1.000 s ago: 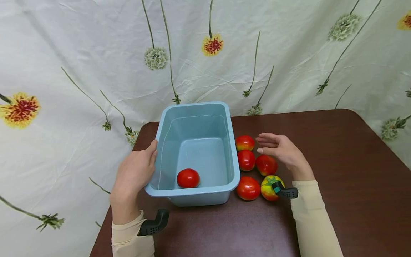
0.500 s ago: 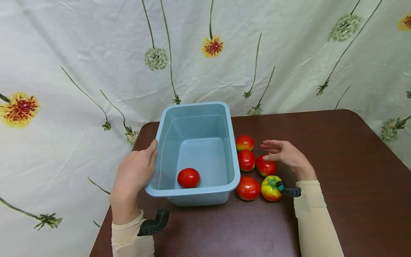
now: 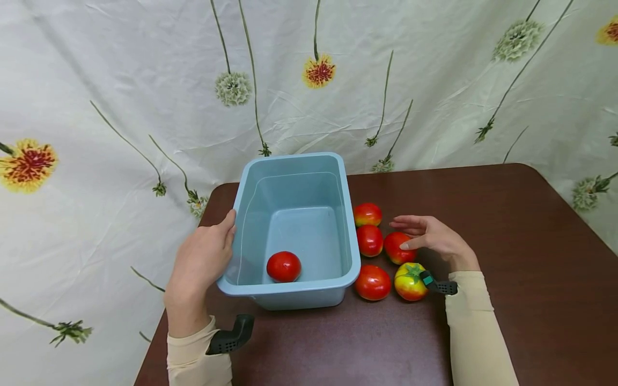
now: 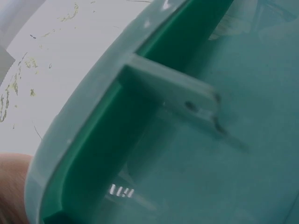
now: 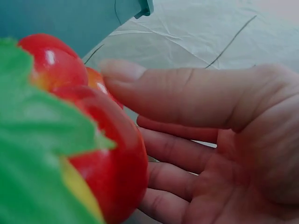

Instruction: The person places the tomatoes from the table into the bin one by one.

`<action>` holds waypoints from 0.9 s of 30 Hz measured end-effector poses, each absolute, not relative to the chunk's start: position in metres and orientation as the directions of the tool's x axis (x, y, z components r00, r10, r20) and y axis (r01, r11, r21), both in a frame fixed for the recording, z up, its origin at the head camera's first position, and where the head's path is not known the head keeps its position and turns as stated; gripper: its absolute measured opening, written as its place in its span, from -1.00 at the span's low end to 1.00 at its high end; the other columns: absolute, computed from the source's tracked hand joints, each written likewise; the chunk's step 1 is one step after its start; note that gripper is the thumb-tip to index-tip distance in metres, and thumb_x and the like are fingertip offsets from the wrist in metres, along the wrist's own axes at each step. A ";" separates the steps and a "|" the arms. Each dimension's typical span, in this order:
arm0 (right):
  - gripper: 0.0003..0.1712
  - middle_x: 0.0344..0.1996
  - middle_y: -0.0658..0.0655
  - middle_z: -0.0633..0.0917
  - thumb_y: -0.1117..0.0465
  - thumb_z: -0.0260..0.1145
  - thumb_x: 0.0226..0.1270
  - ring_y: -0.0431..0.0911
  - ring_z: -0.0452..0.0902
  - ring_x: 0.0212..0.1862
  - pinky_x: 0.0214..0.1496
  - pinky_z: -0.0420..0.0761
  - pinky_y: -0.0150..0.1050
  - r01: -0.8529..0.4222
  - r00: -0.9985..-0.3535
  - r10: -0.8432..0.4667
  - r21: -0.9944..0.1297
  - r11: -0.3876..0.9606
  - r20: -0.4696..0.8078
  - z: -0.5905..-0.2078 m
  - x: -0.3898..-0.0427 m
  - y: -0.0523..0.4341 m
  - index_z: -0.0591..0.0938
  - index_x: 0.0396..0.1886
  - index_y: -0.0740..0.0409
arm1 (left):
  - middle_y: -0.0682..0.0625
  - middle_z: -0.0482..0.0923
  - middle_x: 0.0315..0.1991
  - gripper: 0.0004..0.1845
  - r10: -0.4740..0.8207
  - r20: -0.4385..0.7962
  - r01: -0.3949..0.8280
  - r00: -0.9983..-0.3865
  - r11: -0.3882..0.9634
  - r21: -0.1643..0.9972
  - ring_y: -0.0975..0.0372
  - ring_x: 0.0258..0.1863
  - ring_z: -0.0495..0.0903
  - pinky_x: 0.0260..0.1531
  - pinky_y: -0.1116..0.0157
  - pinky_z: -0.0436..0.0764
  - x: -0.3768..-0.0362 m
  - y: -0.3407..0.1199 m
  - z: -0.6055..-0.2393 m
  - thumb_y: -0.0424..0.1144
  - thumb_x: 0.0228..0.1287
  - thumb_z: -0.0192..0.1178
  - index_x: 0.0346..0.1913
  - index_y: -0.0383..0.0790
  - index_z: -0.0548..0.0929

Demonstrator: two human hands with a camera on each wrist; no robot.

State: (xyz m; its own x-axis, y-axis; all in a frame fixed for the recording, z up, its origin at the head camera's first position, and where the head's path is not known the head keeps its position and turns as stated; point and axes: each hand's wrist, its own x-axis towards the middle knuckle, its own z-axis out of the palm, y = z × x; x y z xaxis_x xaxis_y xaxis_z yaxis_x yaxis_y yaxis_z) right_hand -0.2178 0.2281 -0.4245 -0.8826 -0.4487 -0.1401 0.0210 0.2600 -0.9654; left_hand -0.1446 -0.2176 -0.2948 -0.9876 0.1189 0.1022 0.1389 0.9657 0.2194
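Note:
My left hand (image 3: pixel 200 262) grips the left rim of a light blue plastic basin (image 3: pixel 289 288), thumb over the edge. The left wrist view shows the basin's underside and rim (image 4: pixel 77 109); the fingers are mostly hidden there. Inside the basin lies one red tomato (image 3: pixel 284 267). My right hand (image 3: pixel 436 238) hovers at another red tomato (image 3: pixel 396 248), right of the basin. In the right wrist view, its thumb (image 5: pixel 168 93) is extended over that tomato (image 5: pixel 117 158) and the fingers lie beyond it, loosely spread; contact is unclear.
Beside the basin's right wall sit more red tomatoes, one at the back (image 3: pixel 368 214), one in the middle (image 3: pixel 369 240) and one nearer (image 3: pixel 373 282). A yellow-green tomato (image 3: pixel 410 283) stands below my right wrist. A flowered cloth (image 3: pixel 434 96) hangs behind the brown table (image 3: pixel 521 241).
My right hand has moved slightly down and to the right, from above the group to around the rightmost red tomato. The left hand and basin have stayed put.

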 end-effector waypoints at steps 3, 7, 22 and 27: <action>-0.18 0.34 0.48 0.37 0.36 0.39 0.13 0.32 0.32 0.36 0.05 0.61 -0.35 0.024 -0.873 -0.466 -0.968 0.250 -0.142 -0.428 -0.218 0.230 0.30 0.39 0.37 | -0.39 0.64 -0.16 -0.49 0.116 0.102 0.137 -0.988 0.966 0.220 -0.09 -0.28 0.65 -0.41 0.05 0.55 -0.145 -0.218 -0.294 -0.25 0.49 -0.07 0.43 -0.33 0.28; -0.15 0.35 0.45 0.38 0.34 0.43 0.10 0.25 0.41 0.30 0.04 0.63 -0.30 0.045 -0.855 -0.489 -0.964 0.260 -0.172 -0.431 -0.219 0.232 0.31 0.40 0.34 | -0.39 0.64 -0.15 -0.48 0.113 0.094 0.131 -0.989 0.968 0.215 -0.09 -0.28 0.65 -0.42 0.05 0.55 -0.145 -0.218 -0.294 -0.24 0.49 -0.07 0.43 -0.32 0.28; -0.11 0.32 0.36 0.44 0.24 0.48 0.06 0.15 0.47 0.22 0.04 0.65 -0.18 0.086 -0.842 -0.477 -0.935 0.344 -0.253 -0.435 -0.218 0.238 0.32 0.42 0.22 | -0.41 0.63 -0.08 -0.49 0.115 0.099 0.134 -0.988 0.968 0.213 -0.11 -0.26 0.65 -0.41 0.03 0.56 -0.145 -0.217 -0.293 -0.24 0.49 -0.07 0.42 -0.32 0.29; -0.11 0.32 0.36 0.44 0.23 0.46 0.07 0.15 0.49 0.22 0.06 0.63 -0.22 0.089 -0.836 -0.486 -0.938 0.335 -0.253 -0.433 -0.216 0.242 0.32 0.42 0.23 | -0.40 0.63 -0.09 -0.49 0.109 0.089 0.126 -0.990 0.969 0.211 -0.11 -0.25 0.65 -0.41 0.04 0.56 -0.145 -0.217 -0.292 -0.23 0.49 -0.07 0.43 -0.31 0.29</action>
State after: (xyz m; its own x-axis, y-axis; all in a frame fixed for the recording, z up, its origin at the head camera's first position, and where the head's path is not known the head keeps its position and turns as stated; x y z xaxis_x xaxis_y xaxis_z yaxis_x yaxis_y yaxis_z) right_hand -0.2161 0.2416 -0.4333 -0.8362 -0.4865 -0.2532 0.0888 0.3355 -0.9379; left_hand -0.1449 -0.2171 -0.2921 -0.9900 0.1094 0.0891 0.1262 0.9692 0.2113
